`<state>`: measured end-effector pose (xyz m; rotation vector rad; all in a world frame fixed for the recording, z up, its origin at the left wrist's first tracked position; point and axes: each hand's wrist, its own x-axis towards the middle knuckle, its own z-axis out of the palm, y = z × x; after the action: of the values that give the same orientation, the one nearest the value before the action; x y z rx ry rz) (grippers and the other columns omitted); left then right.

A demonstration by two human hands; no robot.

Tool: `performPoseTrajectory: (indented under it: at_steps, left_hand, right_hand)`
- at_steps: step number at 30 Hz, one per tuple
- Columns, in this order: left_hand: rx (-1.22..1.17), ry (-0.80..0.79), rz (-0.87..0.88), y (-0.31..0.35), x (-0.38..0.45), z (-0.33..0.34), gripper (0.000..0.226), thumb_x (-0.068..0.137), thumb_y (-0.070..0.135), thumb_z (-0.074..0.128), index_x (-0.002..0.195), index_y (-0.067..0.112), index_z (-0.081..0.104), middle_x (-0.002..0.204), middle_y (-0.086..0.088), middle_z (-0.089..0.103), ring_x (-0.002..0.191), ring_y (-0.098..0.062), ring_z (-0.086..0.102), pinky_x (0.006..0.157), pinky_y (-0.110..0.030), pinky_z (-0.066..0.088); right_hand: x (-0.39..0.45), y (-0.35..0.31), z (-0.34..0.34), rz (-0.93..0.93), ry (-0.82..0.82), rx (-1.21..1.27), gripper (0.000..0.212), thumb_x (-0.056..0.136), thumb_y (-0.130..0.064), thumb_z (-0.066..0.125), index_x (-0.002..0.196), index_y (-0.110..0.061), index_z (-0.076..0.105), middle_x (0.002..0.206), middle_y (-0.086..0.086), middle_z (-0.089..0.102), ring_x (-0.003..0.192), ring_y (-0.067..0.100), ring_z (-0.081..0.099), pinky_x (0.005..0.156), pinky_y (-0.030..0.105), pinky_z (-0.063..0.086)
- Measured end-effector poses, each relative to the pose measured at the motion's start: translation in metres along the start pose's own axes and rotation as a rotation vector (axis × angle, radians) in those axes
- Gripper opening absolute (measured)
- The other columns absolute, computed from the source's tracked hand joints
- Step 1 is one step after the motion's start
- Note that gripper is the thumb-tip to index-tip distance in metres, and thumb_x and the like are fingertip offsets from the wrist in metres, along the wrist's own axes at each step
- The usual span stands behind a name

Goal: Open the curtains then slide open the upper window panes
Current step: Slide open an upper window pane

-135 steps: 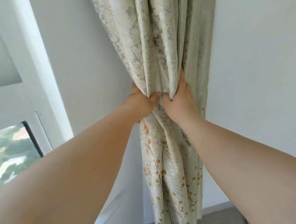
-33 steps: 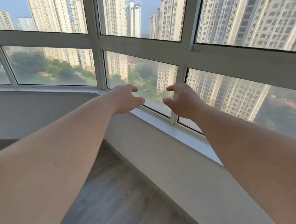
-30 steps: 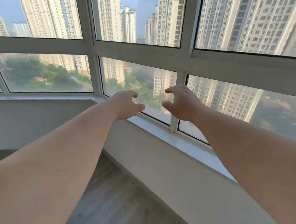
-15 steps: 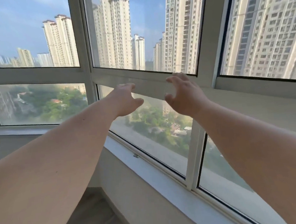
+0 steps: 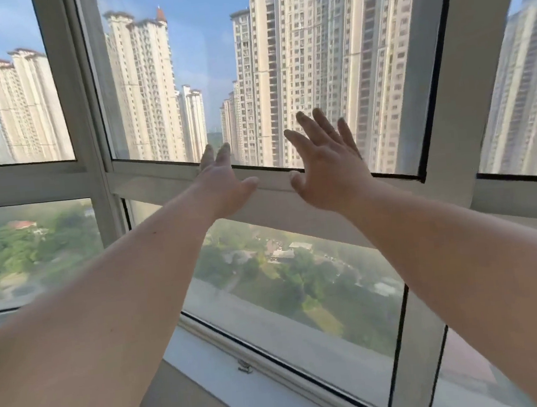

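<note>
A large upper window pane [image 5: 246, 57] fills the top middle, closed in its white frame, with tower blocks behind it. My left hand [image 5: 222, 184] reaches up with straight fingers at the pane's bottom rail [image 5: 268, 183]. My right hand [image 5: 325, 161] is spread flat, fingers over the lower part of the glass; whether it touches the glass I cannot tell. Neither hand holds anything. A second upper pane [image 5: 1, 97] lies to the left and another [image 5: 526, 96] to the right. No curtain is in view.
Below the rail are fixed lower panes [image 5: 284, 283] over a white sill [image 5: 232, 384] with a small metal catch [image 5: 244, 367]. A thick white post [image 5: 440, 95] stands right of my hands, and a corner post [image 5: 77, 100] to the left.
Earlier both hands gripped the bunched curtain; they have let it go. Over the last second both arms rose from the lower panes to the upper pane, and the fingers straightened.
</note>
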<state>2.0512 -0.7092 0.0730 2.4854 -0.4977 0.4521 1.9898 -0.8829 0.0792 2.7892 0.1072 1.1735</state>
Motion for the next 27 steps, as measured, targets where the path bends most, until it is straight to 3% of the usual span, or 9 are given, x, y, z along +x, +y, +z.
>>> performPoseTrajectory:
  at_steps: [8, 13, 22, 27]
  left_hand:
    - [-0.036, -0.093, 0.077, -0.007, 0.098, -0.001, 0.069, 0.098, 0.030, 0.034, 0.146, 0.020, -0.014, 0.154, -0.011, -0.021, 0.142, -0.030, -0.008, 0.114, -0.044, 0.004]
    - [-0.045, -0.169, 0.061, 0.001, 0.106, 0.029, 0.073, 0.097, 0.030, 0.032, 0.142, 0.016, -0.024, 0.149, -0.019, -0.029, 0.140, -0.035, -0.013, 0.113, -0.047, 0.002]
    - [-0.107, -0.147, 0.053, 0.019, 0.102, 0.047, 0.082, 0.094, 0.035, 0.037, 0.140, 0.020, -0.028, 0.147, -0.016, -0.034, 0.140, -0.033, -0.018, 0.111, -0.047, -0.001]
    - [-0.138, -0.135, 0.055, 0.044, 0.081, 0.056, 0.085, 0.092, 0.034, 0.039, 0.138, 0.021, -0.031, 0.147, -0.014, -0.037, 0.139, -0.032, -0.021, 0.111, -0.049, 0.000]
  right_hand:
    - [0.049, 0.015, 0.035, 0.112, -0.084, -0.499, 0.069, 0.092, -0.060, 0.023, 0.149, -0.036, -0.008, 0.148, -0.009, -0.036, 0.131, 0.015, -0.043, 0.102, 0.048, -0.034]
    - [0.046, 0.021, 0.035, 0.097, -0.067, -0.531, 0.064, 0.092, -0.061, 0.015, 0.147, -0.039, -0.010, 0.147, -0.012, -0.035, 0.129, 0.010, -0.043, 0.105, 0.045, -0.031]
    - [0.028, 0.035, 0.024, 0.089, -0.006, -0.563, 0.061, 0.094, -0.059, 0.015, 0.149, -0.037, 0.000, 0.151, -0.011, -0.025, 0.135, 0.009, -0.033, 0.110, 0.046, -0.023]
    - [0.007, 0.047, 0.011, 0.115, 0.015, -0.559, 0.061, 0.095, -0.057, 0.020, 0.150, -0.034, 0.009, 0.157, -0.008, -0.014, 0.141, 0.011, -0.022, 0.108, 0.045, -0.027]
